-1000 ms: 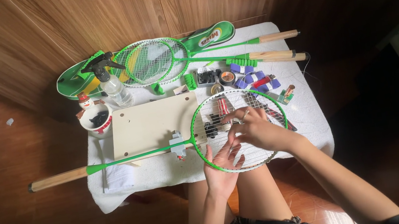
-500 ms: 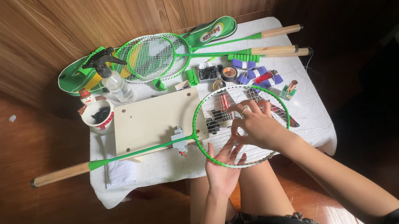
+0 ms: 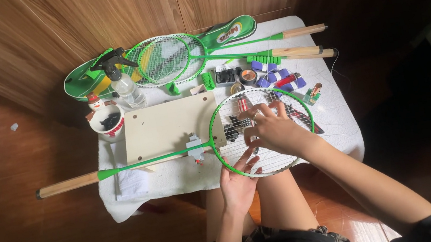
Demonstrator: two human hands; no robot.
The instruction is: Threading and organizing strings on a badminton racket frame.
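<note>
Green badminton racket (image 3: 252, 132) lies across tabletop (image 3: 337, 118), head over near edge, wooden handle out left | left hand (image 3: 239, 180) under lower rim, fingers loosely spread, touching frame | right hand (image 3: 269, 126) atop strings, fingertips spread, pressing, clasping nothing | pale board (image 3: 167, 126) beside.

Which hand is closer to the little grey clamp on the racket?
The left hand. It sits at the racket's lower rim, just right of the grey clamp. The right hand rests on the strings, farther right.
</note>
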